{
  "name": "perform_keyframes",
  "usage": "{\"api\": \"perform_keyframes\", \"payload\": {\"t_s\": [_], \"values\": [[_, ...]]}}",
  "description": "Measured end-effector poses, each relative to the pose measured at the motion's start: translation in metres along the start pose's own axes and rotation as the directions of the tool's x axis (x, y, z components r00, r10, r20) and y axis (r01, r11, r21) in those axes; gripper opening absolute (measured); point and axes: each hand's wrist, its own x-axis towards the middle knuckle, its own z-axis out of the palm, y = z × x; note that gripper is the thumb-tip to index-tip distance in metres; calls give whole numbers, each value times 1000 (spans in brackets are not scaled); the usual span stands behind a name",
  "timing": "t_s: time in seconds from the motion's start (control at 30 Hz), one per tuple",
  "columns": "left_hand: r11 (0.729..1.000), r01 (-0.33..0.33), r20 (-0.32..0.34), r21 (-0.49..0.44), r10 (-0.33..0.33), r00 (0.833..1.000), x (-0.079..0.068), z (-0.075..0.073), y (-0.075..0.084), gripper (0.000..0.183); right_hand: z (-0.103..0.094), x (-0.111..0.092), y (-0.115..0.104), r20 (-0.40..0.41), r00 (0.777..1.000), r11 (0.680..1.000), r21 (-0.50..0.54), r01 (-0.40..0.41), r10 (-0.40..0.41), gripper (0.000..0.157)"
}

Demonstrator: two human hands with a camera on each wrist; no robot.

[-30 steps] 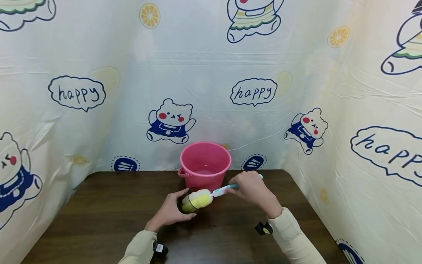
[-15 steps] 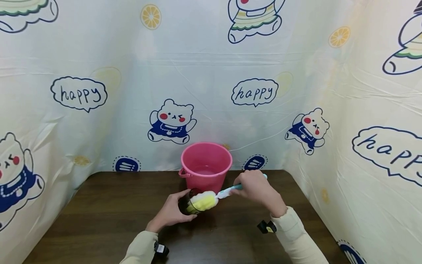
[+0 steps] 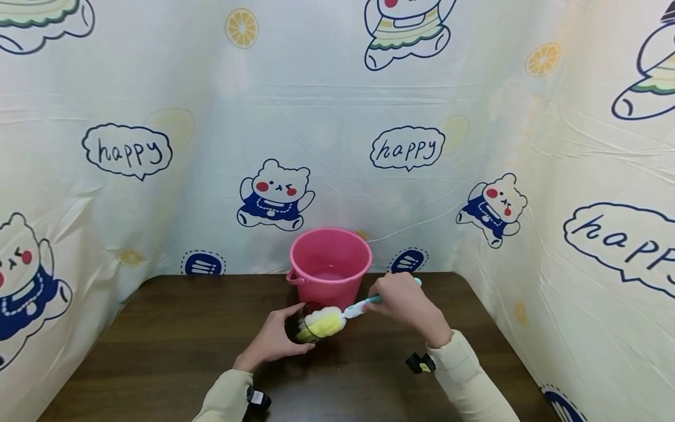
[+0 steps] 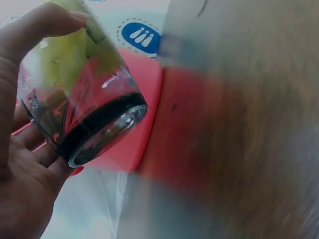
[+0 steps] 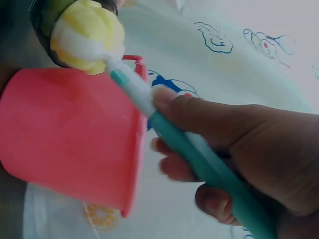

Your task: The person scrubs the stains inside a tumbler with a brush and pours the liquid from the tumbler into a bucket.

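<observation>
My left hand grips a dark see-through glass tilted on its side, its mouth facing right in the head view. Thumb and fingers wrap its wall, and its thick base shows in the left wrist view. My right hand holds a sponge bottle brush by its teal and white handle, fingers curled round it. The yellow and white sponge head sits partly inside the glass, with its rear part sticking out of the mouth. Through the glass wall the yellow sponge shows in the left wrist view.
A pink bucket with a side lug stands on the dark wooden table, just behind the glass and brush. A printed white curtain hangs behind and along both sides of the table.
The brush has slid partly out of the glass to the right, then back slightly toward it. My left hand and the glass stay almost in place.
</observation>
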Motion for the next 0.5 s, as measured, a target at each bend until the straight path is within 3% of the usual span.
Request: {"api": "perform_keyframes", "payload": {"t_s": [0.17,0.27,0.4,0.5], "values": [[999,-5,-19,-37,4,1000,3,4,1,91,6,3,-1,-57,997,998,-23,-59,57,25],[999,-9,-48,-41,7,999,4,2,2,91,5,3,-1,-45,995,995,-45,-91,89,26],[999,-4,-45,-43,3,999,3,1,2,91,4,2,-1,13,999,999,-7,-32,32,26],[999,-4,-33,-51,2,999,2,2,2,91,4,4,0,11,1000,999,41,1,-2,25]]}}
